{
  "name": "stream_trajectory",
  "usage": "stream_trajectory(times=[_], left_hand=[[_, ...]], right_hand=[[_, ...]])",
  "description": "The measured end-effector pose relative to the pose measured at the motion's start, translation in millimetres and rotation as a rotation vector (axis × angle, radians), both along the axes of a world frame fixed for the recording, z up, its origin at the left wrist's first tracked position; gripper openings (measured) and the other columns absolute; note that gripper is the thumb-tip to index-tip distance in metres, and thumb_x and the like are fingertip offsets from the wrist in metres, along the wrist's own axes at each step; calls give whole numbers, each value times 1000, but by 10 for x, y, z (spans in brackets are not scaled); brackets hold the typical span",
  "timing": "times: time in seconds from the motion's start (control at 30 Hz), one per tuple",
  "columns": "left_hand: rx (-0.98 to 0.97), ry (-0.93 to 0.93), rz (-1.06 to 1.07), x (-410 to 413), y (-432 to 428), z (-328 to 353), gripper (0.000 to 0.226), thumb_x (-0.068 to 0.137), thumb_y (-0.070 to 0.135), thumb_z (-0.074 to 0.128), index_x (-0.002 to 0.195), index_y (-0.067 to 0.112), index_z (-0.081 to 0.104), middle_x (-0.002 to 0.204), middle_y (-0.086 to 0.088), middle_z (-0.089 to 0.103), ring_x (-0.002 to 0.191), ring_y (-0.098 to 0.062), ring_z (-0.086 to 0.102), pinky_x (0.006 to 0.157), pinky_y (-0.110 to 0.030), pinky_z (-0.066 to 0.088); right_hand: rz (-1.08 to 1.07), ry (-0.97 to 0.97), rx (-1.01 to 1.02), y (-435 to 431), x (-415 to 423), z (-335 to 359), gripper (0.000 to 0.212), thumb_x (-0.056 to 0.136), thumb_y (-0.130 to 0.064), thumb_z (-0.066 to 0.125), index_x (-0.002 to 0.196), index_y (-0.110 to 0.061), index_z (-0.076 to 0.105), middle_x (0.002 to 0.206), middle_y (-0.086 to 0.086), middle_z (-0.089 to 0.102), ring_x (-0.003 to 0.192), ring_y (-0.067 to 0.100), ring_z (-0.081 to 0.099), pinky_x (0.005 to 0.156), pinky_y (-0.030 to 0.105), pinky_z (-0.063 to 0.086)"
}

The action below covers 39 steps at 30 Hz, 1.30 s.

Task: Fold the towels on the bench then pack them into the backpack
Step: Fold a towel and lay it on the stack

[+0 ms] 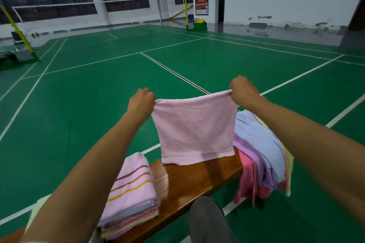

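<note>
Above the bench (189,181), each hand, left (140,102) and right (242,89), pinches a pink towel (194,128) corner.

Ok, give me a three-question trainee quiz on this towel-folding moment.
1. True or false: the pink towel lies flat on the bench.
2. Which hands hold the pink towel? A) left hand only B) right hand only C) both
3. Fill in: the folded stack sits to the person's ____.

Key: 1 false, it hangs with its lower edge at the bench; 2 C, each grip at a top corner; 3 left.
</note>
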<state>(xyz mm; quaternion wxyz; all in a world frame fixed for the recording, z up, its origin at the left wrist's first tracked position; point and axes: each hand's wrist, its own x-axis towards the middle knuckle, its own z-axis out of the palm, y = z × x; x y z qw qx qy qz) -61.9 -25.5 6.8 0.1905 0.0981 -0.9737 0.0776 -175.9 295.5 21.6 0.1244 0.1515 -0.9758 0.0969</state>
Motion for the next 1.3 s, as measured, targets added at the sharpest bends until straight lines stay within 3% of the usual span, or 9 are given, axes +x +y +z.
stream_trajectory(times=[0.17,0.33,0.47,0.63,0.8,0.97,1.1,1.17,1.3], left_hand=[[-84,64,50,31,39,100,6,88,-1,61,92,3,61,95,-17,65,89,-36,59,67,-37,36],[2,198,2,47,-24,196,28,76,-14,54,84,9,41,85,-21,58,84,-38,51,64,-40,34],[-11,171,45,43,-31,259,27,78,-13,54,101,1,58,94,-21,60,92,-38,52,69,-39,35],[1,129,97,76,-38,276,16,77,-10,57,86,-3,68,93,-20,63,94,-37,52,71,-40,39],[88,204,79,104,-68,255,15,77,-10,59,85,2,56,96,-16,54,93,-35,48,70,-38,35],[192,166,121,126,-59,253,16,79,-9,50,86,5,49,84,-14,50,75,-33,47,63,-39,36],[145,209,88,128,-118,173,20,77,-10,51,92,3,56,86,-17,57,77,-36,53,63,-42,42],[181,162,89,100,-151,145,21,73,-10,52,85,2,64,82,-17,59,76,-37,56,62,-39,44],[533,102,85,61,-247,127,17,74,7,68,59,3,60,55,-10,47,59,-27,43,51,-30,29]], right_hand=[[83,147,160,3,61,27,18,88,9,52,88,-8,47,85,12,52,74,31,50,63,36,40],[94,333,205,-41,52,82,40,76,16,60,91,-11,36,84,11,46,73,27,46,65,37,36],[42,303,232,-83,87,147,30,83,13,61,91,-10,43,89,11,41,79,26,43,70,35,36],[-29,241,198,-96,72,136,13,91,7,60,100,0,64,104,18,56,85,28,48,78,38,45],[-10,222,168,-119,101,138,12,89,10,59,98,3,62,108,21,55,91,33,53,81,40,47],[30,239,242,-126,125,149,27,84,13,58,74,-6,44,87,13,47,78,29,49,71,39,47],[18,303,231,-130,69,68,26,84,11,58,87,-10,42,90,10,42,85,28,47,73,35,36],[-18,225,126,-139,28,24,23,84,10,56,84,-9,42,90,9,47,85,30,50,69,36,38],[-174,-138,-447,-136,-82,1,9,84,-1,58,80,-5,50,78,10,52,67,27,49,51,29,34]])
